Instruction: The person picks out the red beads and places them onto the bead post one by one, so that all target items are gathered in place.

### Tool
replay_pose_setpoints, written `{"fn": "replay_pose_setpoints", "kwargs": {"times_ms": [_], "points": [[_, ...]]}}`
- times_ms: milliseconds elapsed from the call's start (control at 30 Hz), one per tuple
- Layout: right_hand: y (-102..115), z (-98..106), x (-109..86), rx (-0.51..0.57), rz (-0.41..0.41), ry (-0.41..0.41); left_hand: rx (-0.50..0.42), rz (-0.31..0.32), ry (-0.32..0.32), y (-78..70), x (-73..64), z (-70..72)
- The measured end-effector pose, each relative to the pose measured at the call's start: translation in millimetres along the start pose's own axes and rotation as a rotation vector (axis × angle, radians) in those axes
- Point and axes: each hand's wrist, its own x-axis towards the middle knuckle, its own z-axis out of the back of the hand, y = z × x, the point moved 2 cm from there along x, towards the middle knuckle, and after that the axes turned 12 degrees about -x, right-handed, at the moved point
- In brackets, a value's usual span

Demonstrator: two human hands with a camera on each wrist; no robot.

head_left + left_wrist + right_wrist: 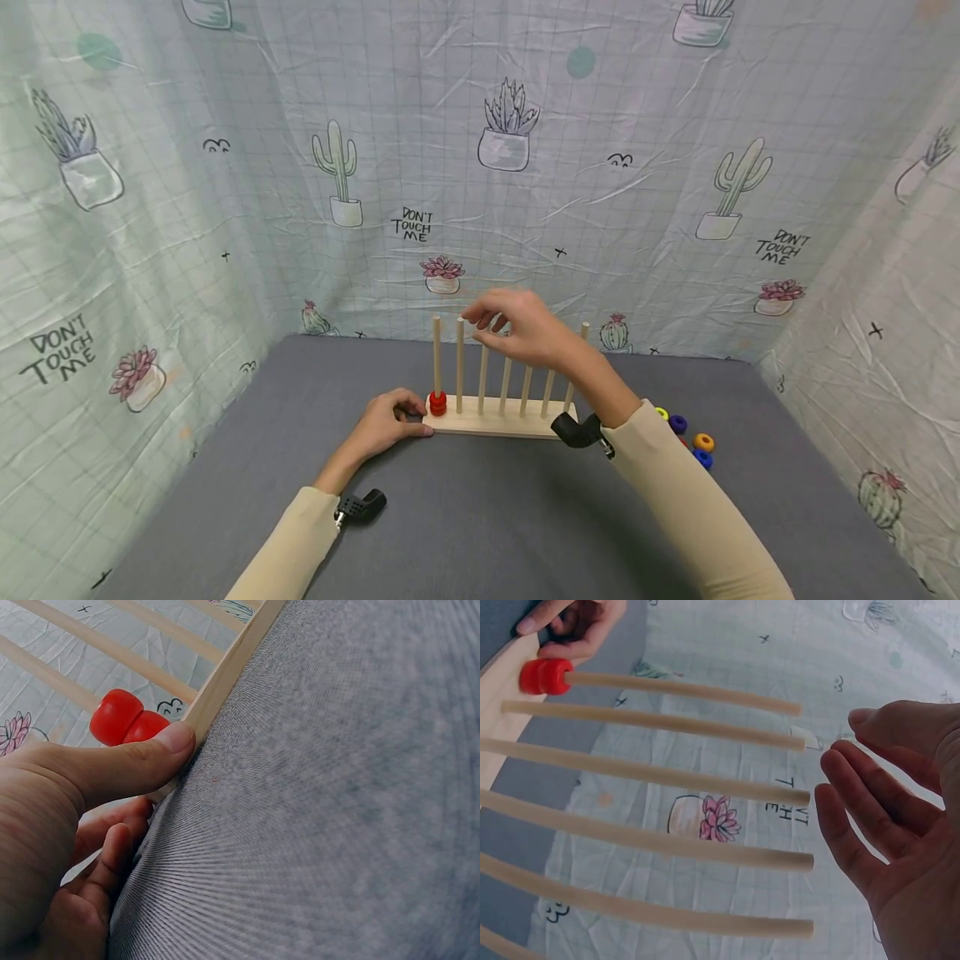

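A wooden peg board (491, 426), its several upright pegs in a row, stands on the table. Two red rings (438, 403) are stacked at the foot of its leftmost peg. My left hand (386, 423) holds the board's left end, thumb on the front edge (176, 739) and fingers around behind. Up at the peg tops is my right hand (517, 329), near the second peg from the left (460, 367). In the right wrist view its fingers (870, 795) are loosely bent, with nothing between them and the thumb.
Loose rings lie right of the board, partly behind my right sleeve: an orange ring (703, 442), a blue ring (702, 458), a purple ring (677, 424) and a yellow ring (662, 412) among them. A patterned curtain (450, 125) surrounds the grey table (480, 517).
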Motion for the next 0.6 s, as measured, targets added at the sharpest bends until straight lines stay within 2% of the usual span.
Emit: {"fn": "replay_pose_setpoints", "kwargs": {"times_ms": [600], "points": [[-5.2,-3.6,-36.8,-0.006,-0.004,-0.027,-0.012,0.013,-0.005,1.8,0.0,-0.6]]}}
